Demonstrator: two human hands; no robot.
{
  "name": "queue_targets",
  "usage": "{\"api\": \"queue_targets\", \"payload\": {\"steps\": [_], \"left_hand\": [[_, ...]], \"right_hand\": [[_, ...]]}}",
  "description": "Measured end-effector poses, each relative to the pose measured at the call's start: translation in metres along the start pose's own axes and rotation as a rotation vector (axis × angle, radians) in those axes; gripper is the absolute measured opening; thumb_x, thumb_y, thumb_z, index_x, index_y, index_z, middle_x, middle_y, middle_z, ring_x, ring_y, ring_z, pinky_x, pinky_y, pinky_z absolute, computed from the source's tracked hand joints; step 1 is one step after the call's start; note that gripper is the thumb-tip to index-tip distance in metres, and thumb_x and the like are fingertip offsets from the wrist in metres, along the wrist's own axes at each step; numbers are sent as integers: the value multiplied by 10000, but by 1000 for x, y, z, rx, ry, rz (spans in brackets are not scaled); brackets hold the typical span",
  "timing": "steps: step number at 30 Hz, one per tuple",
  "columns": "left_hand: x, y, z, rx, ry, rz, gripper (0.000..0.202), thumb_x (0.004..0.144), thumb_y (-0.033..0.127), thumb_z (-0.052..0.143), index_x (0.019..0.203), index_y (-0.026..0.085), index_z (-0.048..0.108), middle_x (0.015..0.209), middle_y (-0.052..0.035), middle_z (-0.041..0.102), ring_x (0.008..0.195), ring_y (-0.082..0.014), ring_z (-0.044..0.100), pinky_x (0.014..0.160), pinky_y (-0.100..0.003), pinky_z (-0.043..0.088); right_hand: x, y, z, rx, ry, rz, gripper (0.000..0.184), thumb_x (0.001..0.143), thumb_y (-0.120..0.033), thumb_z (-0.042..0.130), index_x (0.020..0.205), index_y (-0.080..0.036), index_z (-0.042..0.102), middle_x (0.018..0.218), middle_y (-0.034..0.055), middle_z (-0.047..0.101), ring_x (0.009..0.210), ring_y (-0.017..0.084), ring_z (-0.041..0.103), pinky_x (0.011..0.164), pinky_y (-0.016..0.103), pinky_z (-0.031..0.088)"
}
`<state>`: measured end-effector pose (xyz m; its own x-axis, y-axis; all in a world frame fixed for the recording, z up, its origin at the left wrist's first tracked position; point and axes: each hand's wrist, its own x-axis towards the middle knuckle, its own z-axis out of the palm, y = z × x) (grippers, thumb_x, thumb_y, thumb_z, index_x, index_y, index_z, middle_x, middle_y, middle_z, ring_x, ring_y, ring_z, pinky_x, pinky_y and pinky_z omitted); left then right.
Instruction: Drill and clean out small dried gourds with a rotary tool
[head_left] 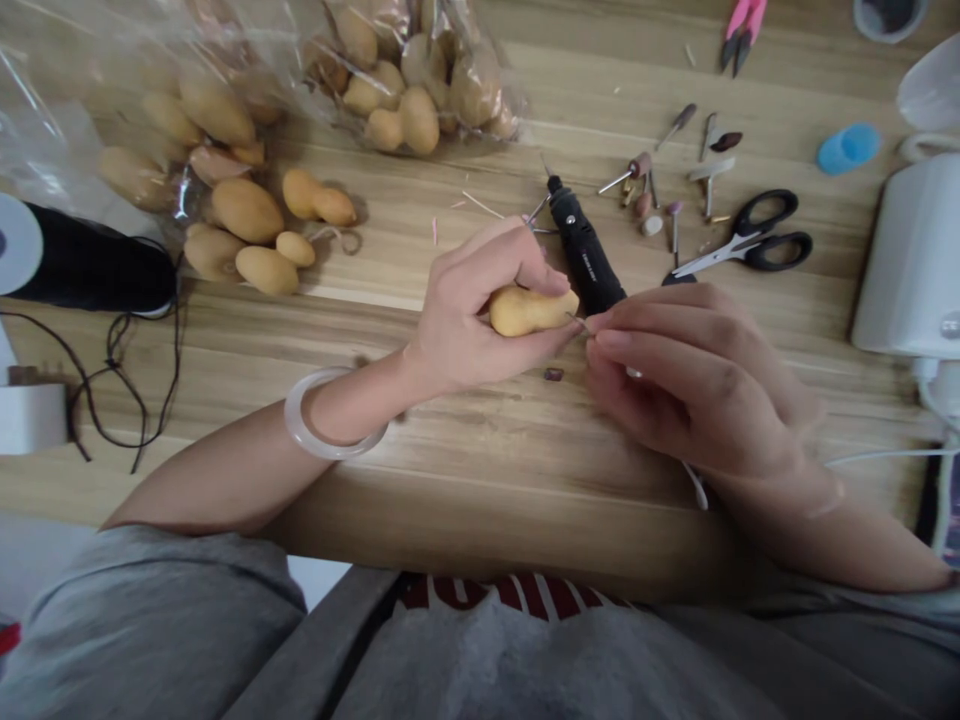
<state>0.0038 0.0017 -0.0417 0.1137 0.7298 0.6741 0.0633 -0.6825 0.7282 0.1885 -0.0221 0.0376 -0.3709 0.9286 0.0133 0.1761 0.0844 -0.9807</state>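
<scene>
My left hand (480,300) is wrapped around a small yellow bottle gourd (521,311), its narrow end pointing right. Close against that end, my right hand (697,370) has thumb and fingertips pinched together. A thin dark strand or tip shows between the pinch and the gourd; I cannot make out what it is. Below my right palm a white, swab-like tip (699,490) sticks out, the rest hidden by the hand. A black rotary tool (585,245) lies on the table just behind my hands. A small dark brown piece (553,374) rests below the gourd.
Scissors (750,245), several small grinding bits (641,170), pink-handled snips (742,35) and a blue cup (847,150) lie at the back right. A white box (911,260) stands at right. Bagged gourds (405,100), loose gourds (247,210) and a black cylinder (97,260) occupy the left.
</scene>
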Motion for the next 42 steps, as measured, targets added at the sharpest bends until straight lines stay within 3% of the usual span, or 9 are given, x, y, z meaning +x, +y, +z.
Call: {"api": "queue_targets", "payload": {"steps": [4,11,14,17,21,26,31,36,42], "left_hand": [[1,3,2,34,17,16,401,747,640,702,793,252,617,691,21,588,624,-134,600,600,-331,497],[3,11,-2,149,-101,-9,408,806,618,653,791,216,590,729,6,615,654,-111,598,629,-288,490],[3,13,0,177,-73,32,353,803,553,685,788,224,560,740,15,615,648,-107,604,610,-269,485],[5,12,0,131,-32,155,350,734,460,783,803,214,545,722,15,611,617,-97,584,561,-238,462],[8,9,-1,139,-10,213,348,716,387,817,804,185,548,703,0,612,611,-89,568,564,-223,457],[6,12,-2,181,-23,168,281,771,384,761,793,193,557,728,-2,598,626,-88,557,558,-213,444],[5,15,-1,219,-20,157,212,798,314,715,771,196,541,706,3,562,603,-83,543,553,-208,433],[6,19,-1,238,-45,114,182,804,252,670,733,191,515,677,15,558,604,-86,550,556,-202,410],[6,22,-1,225,-39,86,204,806,259,679,720,188,509,658,16,537,593,-92,560,552,-208,385]], "right_hand": [[-1,1,1,-274,36,-395,254,719,-107,794,737,-343,699,838,-10,743,822,217,721,767,362,603],[-1,11,-3,-525,28,-680,304,812,-50,691,977,-304,664,865,-19,736,792,150,724,704,259,619],[4,19,-2,-432,68,-687,192,817,-111,690,932,-261,658,804,6,737,721,150,723,656,273,610],[8,25,-2,-401,46,-685,60,854,-185,659,868,-243,662,818,38,746,722,158,728,666,301,608],[9,28,-2,-428,30,-776,60,868,-168,656,891,-221,669,877,48,752,779,165,737,708,310,615],[6,32,-1,-444,71,-872,163,839,-105,662,941,-231,680,898,34,750,770,178,730,671,304,623],[4,37,-3,-539,73,-784,158,892,-172,605,930,-303,684,879,0,754,728,178,724,652,336,628],[5,34,0,-465,48,-716,178,861,-124,573,869,-265,680,839,31,750,736,174,724,659,313,624],[6,37,0,-516,86,-734,200,808,-111,585,842,-294,659,842,-5,753,720,166,724,633,307,613]]}}
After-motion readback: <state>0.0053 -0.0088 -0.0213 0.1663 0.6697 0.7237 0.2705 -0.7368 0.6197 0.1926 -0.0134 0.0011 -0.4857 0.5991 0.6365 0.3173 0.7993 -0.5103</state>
